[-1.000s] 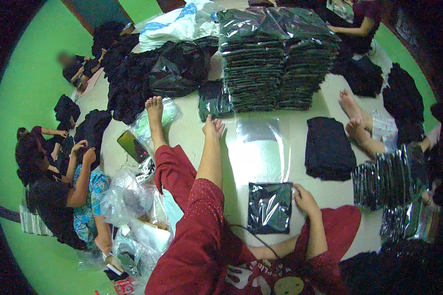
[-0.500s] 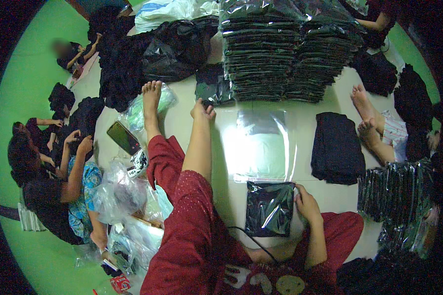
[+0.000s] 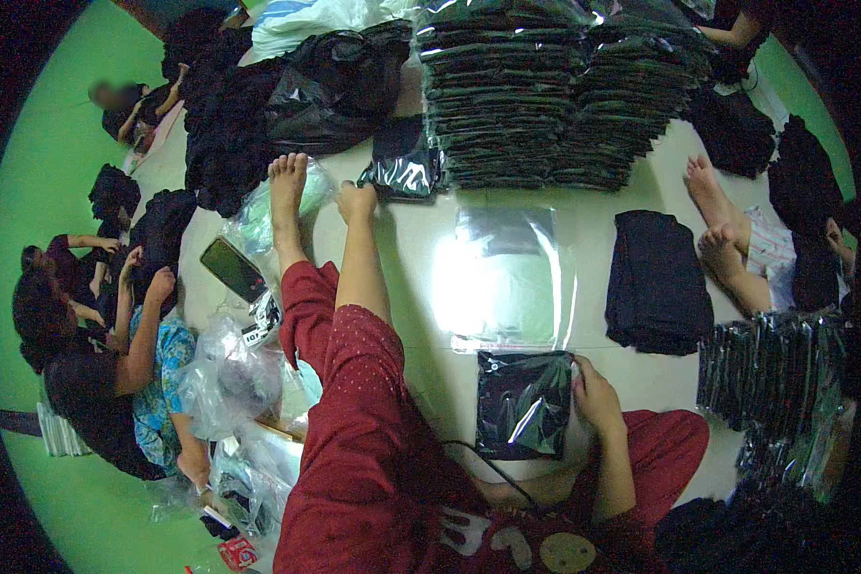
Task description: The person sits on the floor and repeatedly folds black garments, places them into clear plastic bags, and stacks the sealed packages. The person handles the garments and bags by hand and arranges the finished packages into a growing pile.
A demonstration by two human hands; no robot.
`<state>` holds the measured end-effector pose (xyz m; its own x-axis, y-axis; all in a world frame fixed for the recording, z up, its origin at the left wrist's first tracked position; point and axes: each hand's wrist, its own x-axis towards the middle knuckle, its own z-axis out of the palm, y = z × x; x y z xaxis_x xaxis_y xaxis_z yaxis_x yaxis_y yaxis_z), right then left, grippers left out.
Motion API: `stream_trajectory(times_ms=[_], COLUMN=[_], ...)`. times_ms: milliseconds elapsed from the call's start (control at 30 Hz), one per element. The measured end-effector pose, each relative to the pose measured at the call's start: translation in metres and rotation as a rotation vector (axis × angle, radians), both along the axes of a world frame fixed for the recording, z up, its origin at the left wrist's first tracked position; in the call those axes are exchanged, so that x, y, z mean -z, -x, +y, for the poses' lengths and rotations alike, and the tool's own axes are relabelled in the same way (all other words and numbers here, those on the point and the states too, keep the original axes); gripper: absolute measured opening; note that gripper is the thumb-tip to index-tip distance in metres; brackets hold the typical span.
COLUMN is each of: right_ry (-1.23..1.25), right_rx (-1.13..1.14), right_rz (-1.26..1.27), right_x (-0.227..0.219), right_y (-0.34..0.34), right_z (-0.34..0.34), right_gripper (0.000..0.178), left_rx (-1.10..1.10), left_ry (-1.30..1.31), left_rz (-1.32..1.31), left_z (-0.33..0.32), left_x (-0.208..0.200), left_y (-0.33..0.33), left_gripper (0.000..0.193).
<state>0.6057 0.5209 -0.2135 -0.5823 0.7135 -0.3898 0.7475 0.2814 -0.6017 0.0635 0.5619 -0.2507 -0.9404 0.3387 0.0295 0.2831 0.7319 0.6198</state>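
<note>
Our left hand (image 3: 357,201) has moved leftward along the near side of the far packet (image 3: 402,174), from below its middle to its near left corner, and its fingers, loosely spread a second ago, are now curled together. We cannot tell whether they grip that corner. The far packet, black and glossy, lies just beside the tall wrapped stacks (image 3: 555,105). Our right hand (image 3: 600,397) stays clamped on the right edge of the front packet (image 3: 524,407), a square of black cloth in shiny clear film directly before us.

Just beyond the front packet, we have clear flat bags (image 3: 507,287) on the pale floor (image 3: 413,335), with glare across them. To their right sits a folded black pile (image 3: 657,284); nearer the right rim, more wrapped packets (image 3: 770,373) stand in a row. Left of our outstretched leg are a phone (image 3: 231,271) and crumpled clear plastic (image 3: 230,373).
</note>
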Motion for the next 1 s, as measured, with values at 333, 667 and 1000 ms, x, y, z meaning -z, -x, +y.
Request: stream_trajectory(times_ms=[333, 667, 1000], right_ry=[-0.023, -0.051, -0.069], right_rx=[0.007, 0.010, -0.006], right_rz=[-0.023, -0.027, -0.035], right_x=[0.003, 0.001, 0.002], right_y=[0.003, 0.005, 0.004], right_z=[-0.002, -0.004, -0.003], right_gripper=[0.040, 0.038, 0.041], left_rx=[0.211, 0.243, 0.086], left_ry=[-0.219, -0.128, 0.029], left_rz=[-0.308, -0.016, 0.031], left_z=[0.020, -0.019, 0.022], left_x=[0.020, 0.004, -0.021], left_y=[0.017, 0.027, -0.034], left_gripper=[0.055, 0.044, 0.051])
